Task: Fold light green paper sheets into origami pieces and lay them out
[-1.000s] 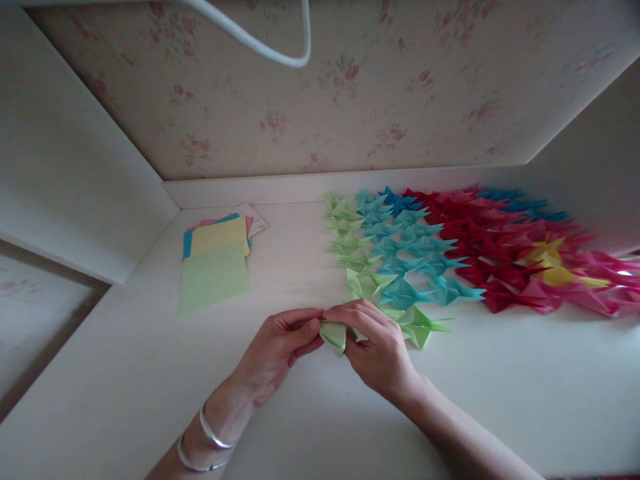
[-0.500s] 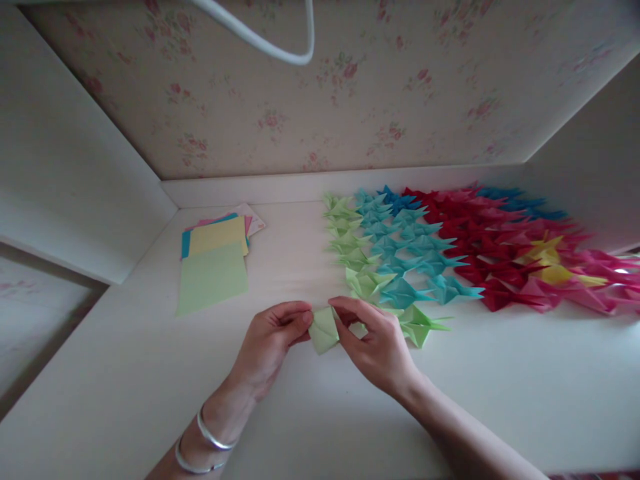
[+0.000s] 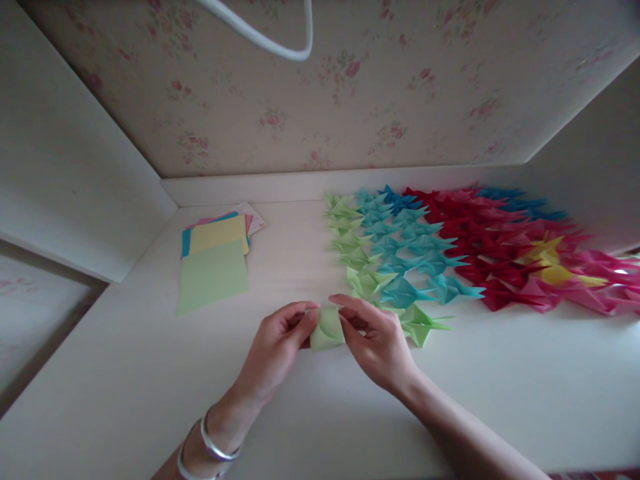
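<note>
A small folded piece of light green origami paper point(image 3: 327, 331) is held between my two hands, above the white desk. My left hand point(image 3: 281, 340) pinches its left edge between thumb and fingers. On the opposite side, my right hand point(image 3: 373, 337) grips the right edge, the index finger reaching over the upper corner. The paper's face looks slightly bowed, with a curved crease. Just right of my right hand lies a light green paper crane point(image 3: 419, 325), partly hidden behind the hand.
Coloured paper sheets lie at the left, a green sheet point(image 3: 213, 280) in front of a yellow sheet point(image 3: 219, 235). Rows of turquoise cranes point(image 3: 403, 291), red cranes point(image 3: 480, 257) and others fill the right back. A white cable point(image 3: 265, 43) hangs before the floral wall.
The folded green paper has turned from a tilted position to a more level one and bows more. My left hand has shifted slightly to the right.
</note>
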`<state>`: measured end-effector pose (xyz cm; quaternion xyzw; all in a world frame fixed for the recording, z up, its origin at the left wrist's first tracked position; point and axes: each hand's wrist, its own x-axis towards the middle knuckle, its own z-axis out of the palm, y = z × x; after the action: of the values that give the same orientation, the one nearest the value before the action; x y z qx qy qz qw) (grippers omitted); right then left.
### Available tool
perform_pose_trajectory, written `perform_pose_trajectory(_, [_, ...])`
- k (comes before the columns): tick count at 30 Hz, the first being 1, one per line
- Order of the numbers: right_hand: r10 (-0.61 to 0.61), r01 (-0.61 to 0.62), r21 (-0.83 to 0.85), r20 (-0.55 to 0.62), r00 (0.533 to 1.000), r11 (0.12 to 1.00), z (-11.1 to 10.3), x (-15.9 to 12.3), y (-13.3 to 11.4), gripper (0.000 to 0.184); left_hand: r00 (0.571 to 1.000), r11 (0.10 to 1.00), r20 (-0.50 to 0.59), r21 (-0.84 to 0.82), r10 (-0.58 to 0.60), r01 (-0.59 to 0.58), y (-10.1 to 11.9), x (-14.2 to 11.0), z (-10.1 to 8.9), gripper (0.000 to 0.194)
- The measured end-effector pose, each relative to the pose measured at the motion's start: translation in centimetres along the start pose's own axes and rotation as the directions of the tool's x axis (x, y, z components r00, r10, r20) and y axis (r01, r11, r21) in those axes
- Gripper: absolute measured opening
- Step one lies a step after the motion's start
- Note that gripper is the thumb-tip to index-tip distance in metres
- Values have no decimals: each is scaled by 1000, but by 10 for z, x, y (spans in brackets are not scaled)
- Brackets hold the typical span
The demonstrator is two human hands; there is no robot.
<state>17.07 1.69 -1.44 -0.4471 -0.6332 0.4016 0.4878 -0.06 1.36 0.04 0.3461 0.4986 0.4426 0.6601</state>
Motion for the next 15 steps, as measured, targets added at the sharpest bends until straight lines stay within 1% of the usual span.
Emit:
perform_pose_trajectory(3, [-11, 12, -25, 36, 999, 1000, -3, 2, -5, 25, 999, 999, 24, -4, -35, 35, 2, 0, -4, 32])
perform_pose_trajectory(5, [50, -51, 8, 54, 997, 999, -5, 4, -8, 25, 997, 998, 44, -24, -63, 64, 2, -1, -6, 34])
perform_pose_trajectory(7, [139, -145, 74, 82, 987, 987, -7, 6, -9, 24, 996, 998, 53, -15, -65, 66, 3, -2, -7, 36])
perform_pose_trajectory(9, [202, -217, 127, 121, 972, 968, -8, 6, -9, 22, 999, 999, 39, 30, -27, 26, 3, -2, -7, 34])
perform_pose_trajectory(11, [243, -266, 174, 144, 959, 948, -9, 6, -8, 23, 999, 993, 10, 109, 39, -40, 2, -1, -7, 32])
perform_pose_trajectory(13, [285, -315, 237, 152, 946, 919, -8, 6, -8, 27, 993, 975, -32, 195, 117, -109, 1, 0, -7, 31])
perform_pose_trajectory(15, [315, -355, 300, 173, 933, 886, -6, 5, -7, 32, 985, 960, -58, 239, 165, -147, 0, 1, -8, 32])
